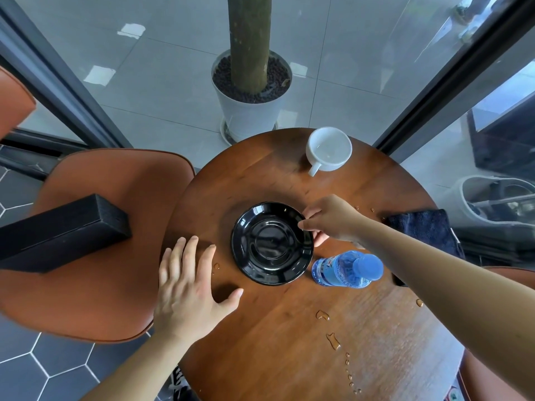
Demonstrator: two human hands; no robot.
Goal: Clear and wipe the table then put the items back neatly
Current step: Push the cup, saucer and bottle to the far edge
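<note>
Head view: right hand [333, 221] pinches saucer [272, 243] rim, fingers [312, 213] partly hidden; left hand [188, 287] fingers apart.

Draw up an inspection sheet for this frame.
Surface: wooden table, scattered water drops.
Job's things: black saucer at centre; white cup at far edge; water bottle upright beside saucer; dark cloth at right edge.
Clutter: nothing seen.
Hands: left hand flat at table's left edge; right hand grips saucer rim.
Cables: nothing seen.
Surroundings: black box on orange chair; potted plant on floor.
</note>
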